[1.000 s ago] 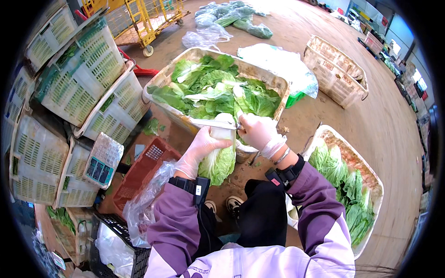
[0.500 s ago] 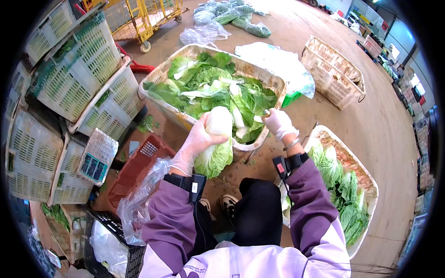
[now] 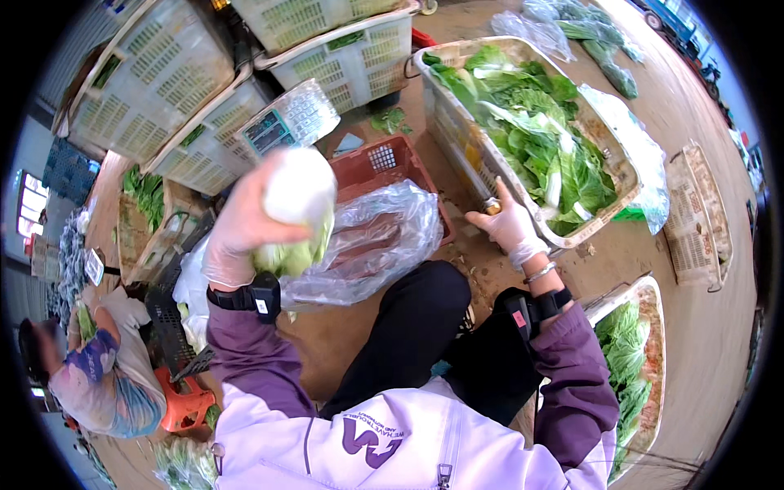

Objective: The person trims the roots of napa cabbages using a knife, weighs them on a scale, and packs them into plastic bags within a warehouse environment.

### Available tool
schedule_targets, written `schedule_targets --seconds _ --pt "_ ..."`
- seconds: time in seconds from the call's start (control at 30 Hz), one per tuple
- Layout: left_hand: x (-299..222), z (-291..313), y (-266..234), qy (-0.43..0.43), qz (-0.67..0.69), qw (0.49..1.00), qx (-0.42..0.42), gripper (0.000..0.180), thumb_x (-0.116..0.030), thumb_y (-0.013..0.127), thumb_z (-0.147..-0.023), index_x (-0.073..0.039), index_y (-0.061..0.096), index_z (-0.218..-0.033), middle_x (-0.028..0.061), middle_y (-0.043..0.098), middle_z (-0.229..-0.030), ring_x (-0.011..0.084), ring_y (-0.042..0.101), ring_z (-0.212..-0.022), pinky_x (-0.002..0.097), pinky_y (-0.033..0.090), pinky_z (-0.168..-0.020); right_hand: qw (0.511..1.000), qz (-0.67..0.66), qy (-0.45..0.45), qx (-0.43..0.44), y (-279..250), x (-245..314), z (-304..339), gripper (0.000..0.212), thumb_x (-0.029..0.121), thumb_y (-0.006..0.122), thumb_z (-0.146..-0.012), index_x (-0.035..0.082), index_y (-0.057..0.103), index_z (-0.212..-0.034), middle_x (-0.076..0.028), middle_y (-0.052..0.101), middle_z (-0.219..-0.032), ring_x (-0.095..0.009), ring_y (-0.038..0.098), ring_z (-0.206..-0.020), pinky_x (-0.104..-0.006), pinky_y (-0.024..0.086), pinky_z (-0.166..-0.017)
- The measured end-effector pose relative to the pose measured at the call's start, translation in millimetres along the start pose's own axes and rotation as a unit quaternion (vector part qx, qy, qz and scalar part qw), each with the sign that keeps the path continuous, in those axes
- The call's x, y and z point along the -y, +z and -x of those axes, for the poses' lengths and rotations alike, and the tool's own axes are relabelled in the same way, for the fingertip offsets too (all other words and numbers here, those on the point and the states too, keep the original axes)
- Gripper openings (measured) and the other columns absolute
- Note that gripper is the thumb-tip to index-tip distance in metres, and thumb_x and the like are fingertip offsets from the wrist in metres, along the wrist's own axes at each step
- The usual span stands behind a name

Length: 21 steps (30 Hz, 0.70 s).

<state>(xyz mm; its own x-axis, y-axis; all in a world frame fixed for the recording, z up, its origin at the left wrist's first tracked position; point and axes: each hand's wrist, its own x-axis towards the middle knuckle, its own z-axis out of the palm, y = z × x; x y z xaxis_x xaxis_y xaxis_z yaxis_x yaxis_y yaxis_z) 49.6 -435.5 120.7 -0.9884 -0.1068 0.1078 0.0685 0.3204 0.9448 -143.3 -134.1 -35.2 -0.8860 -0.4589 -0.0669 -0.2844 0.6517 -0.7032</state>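
In my gloved left hand (image 3: 245, 220) is a napa cabbage (image 3: 300, 192), its white base up and its pale green leaves down. The hand and cabbage are slightly blurred, above the left side of a red-brown crate (image 3: 400, 167) lined with a clear plastic bag (image 3: 359, 253). My gloved right hand (image 3: 510, 224) is beside the near corner of a white crate (image 3: 600, 233) of loose cabbage leaves (image 3: 531, 122). Its thumb and index finger are spread, while the other fingers curl around a small brown-ended tool (image 3: 492, 207), mostly hidden.
A scale (image 3: 290, 118) stands behind the red-brown crate, by stacked white crates (image 3: 343, 73). At the right are a crate of cabbages (image 3: 625, 343) and another white crate (image 3: 698, 216). A person (image 3: 106, 367) sits at the left near an orange stool (image 3: 184, 400).
My view has turned left. The cabbage in my left hand has moved from the leaf crate to above the lined red-brown crate. My right hand's thumb and index finger have spread.
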Motion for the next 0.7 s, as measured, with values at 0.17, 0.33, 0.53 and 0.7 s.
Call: schedule_targets --seconds 0.17,0.33,0.53,0.7 --pt "107.2 7.8 13.2 -0.18 -0.123 0.929 0.299 0.066 -0.019 0.079 -0.054 -0.004 0.055 -0.114 0.0069 0.06 -0.101 0.0156 0.055 -0.094 0.0295 0.044 -0.084 0.983 0.102 0.003 0.154 58.3 49.4 -16.5 0.105 0.047 0.072 -0.065 -0.004 0.019 -0.14 -0.026 0.064 -0.092 -0.037 0.062 -0.088 -0.0374 0.049 -0.077" --pt "199.5 -42.9 38.3 -0.352 -0.05 0.863 0.36 0.049 -0.026 0.075 -0.061 -0.005 0.058 -0.101 0.0078 0.062 -0.095 0.017 0.059 -0.083 0.031 0.046 -0.072 0.983 0.09 -0.012 0.161 99.5 15.1 -40.4 0.084 0.034 0.068 -0.071 -0.003 0.031 -0.136 -0.024 0.064 -0.092 -0.034 0.063 -0.084 -0.0359 0.049 -0.076" --pt "269.5 -101.4 76.3 -0.351 -0.308 0.84 0.277 0.051 -0.032 0.078 -0.054 -0.007 0.067 -0.097 0.014 0.066 -0.099 0.0275 0.064 -0.09 0.0352 0.048 -0.08 0.979 0.063 0.022 0.193 91.3 20.4 -42.6 0.062 0.027 0.064 -0.074 0.002 0.047 -0.128 -0.02 0.066 -0.089 -0.028 0.065 -0.077 -0.0337 0.05 -0.071" --pt "397.9 -110.8 110.6 -0.2 -0.409 0.878 0.15 0.046 -0.035 0.069 -0.07 -0.007 0.064 -0.106 0.015 0.064 -0.107 0.0293 0.06 -0.101 0.0358 0.045 -0.087 0.971 -0.027 0.046 0.233 79.5 38.4 -48.6 0.056 0.022 0.068 -0.076 0.003 0.05 -0.126 -0.009 0.064 -0.078 -0.013 0.058 -0.055 -0.0261 0.048 -0.052"
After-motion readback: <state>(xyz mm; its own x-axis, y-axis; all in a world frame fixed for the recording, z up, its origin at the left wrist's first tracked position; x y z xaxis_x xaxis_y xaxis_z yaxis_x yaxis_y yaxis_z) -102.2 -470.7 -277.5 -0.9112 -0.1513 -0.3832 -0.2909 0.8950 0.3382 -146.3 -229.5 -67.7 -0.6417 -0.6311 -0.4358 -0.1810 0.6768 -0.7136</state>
